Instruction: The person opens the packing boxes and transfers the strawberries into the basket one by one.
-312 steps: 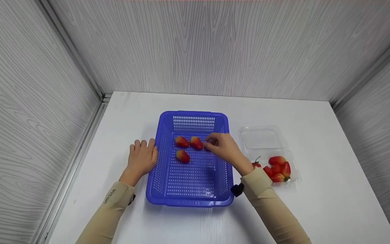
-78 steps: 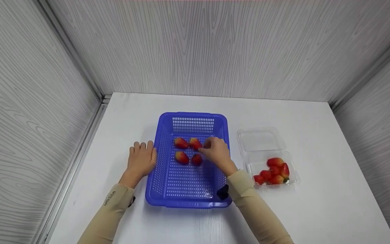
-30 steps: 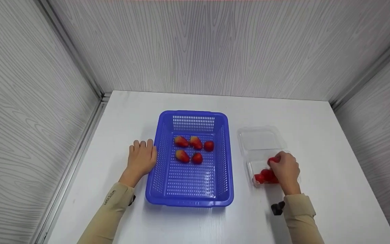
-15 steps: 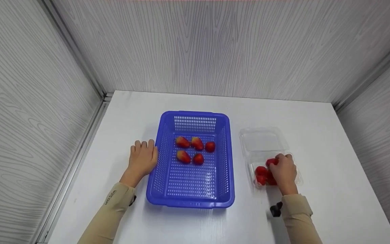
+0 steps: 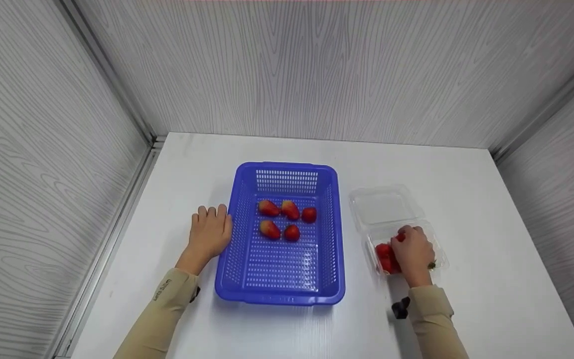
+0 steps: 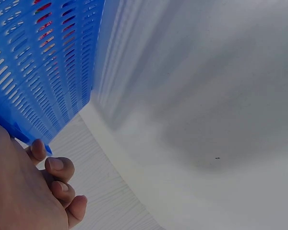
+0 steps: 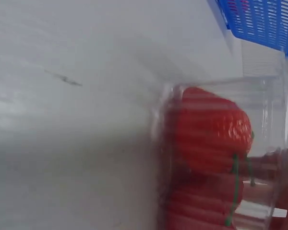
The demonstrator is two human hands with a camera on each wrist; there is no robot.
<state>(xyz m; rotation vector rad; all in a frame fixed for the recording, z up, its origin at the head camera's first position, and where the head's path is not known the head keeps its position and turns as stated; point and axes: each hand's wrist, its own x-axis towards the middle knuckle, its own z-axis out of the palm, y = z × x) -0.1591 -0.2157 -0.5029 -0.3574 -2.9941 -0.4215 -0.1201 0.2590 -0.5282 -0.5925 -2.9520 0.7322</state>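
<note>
My left hand (image 5: 211,232) holds the left rim of a blue perforated basket (image 5: 279,300); in the left wrist view its fingers (image 6: 60,165) curl by the rim, with the thumb hidden. Several red strawberries (image 5: 269,229) lie in two rows on the basket floor, some with pale yellow ends. To the right, my right hand (image 5: 413,252) reaches into a clear plastic clamshell box (image 5: 372,230), pinching a strawberry (image 5: 400,237) that is partly covered by the fingers. More strawberries (image 5: 385,258) sit left of that hand. Through the box wall the right wrist view shows a strawberry (image 7: 211,132) with green stems.
The clamshell's lid (image 5: 385,205) lies folded back behind the box. Basket and box stand on a white table (image 5: 486,224), with grey wood-grain panels (image 5: 287,70) behind and at both sides.
Earlier the right hand set strawberries down in the basket, and more lie there now. It then moved right to the box, where it shifts slightly left among the strawberries. The left hand stays put.
</note>
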